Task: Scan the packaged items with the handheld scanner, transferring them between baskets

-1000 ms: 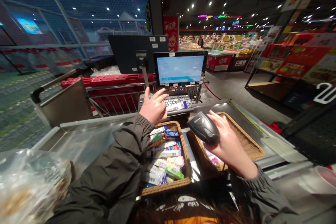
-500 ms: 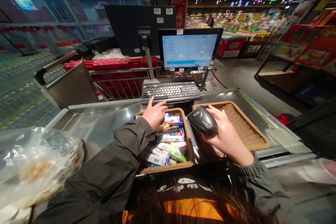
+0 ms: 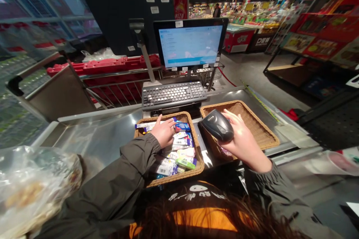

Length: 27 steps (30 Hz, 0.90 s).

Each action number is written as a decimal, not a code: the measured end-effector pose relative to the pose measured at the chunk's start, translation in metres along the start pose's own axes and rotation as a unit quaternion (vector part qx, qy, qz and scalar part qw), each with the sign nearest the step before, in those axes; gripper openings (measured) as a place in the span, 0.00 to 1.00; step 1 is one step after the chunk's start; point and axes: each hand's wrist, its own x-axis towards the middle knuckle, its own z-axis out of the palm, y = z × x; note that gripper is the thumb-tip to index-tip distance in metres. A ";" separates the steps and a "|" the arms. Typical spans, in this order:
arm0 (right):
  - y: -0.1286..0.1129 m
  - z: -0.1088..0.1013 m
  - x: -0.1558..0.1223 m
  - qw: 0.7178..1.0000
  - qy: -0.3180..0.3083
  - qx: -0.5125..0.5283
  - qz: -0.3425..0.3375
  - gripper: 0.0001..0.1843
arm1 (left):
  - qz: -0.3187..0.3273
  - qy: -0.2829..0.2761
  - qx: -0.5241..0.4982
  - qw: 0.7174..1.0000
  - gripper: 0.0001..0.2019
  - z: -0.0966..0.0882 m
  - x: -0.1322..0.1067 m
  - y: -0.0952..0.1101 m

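Note:
My left hand (image 3: 164, 131) reaches into the left wicker basket (image 3: 196, 166), fingers curled down onto the small packaged goods (image 3: 179, 151) that fill it. I cannot see whether it grips one. My right hand (image 3: 238, 140) is wrapped around a black barcode scanner (image 3: 217, 125), held over the right wicker basket (image 3: 258, 129). A few small packets lie in that basket, mostly hidden under my hand. Behind both baskets sits a keyboard (image 3: 172, 94) below a lit monitor (image 3: 190, 44).
The baskets stand on a steel checkout counter (image 3: 98, 138). A clear plastic bag of food (image 3: 30, 186) lies at the near left. A metal cart (image 3: 56, 89) and red stacked baskets (image 3: 112, 65) are behind. Shop shelves (image 3: 316, 41) line the right aisle.
My left hand has left the keyboard and come down into the left basket onto the packets. The right hand with the scanner has stayed over the right basket.

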 end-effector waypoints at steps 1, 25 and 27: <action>0.004 -0.003 -0.002 1.000 0.009 0.000 0.006 0.31 | 0.004 0.010 -0.002 1.000 0.11 -0.005 0.002 0.002; 0.113 -0.066 -0.073 0.978 0.127 -0.050 0.157 0.32 | 0.139 -0.153 0.046 0.977 0.30 0.078 0.267 0.120; 0.120 -0.069 -0.074 0.978 0.127 -0.046 0.161 0.31 | 0.143 -0.174 0.040 0.973 0.29 0.101 0.282 0.119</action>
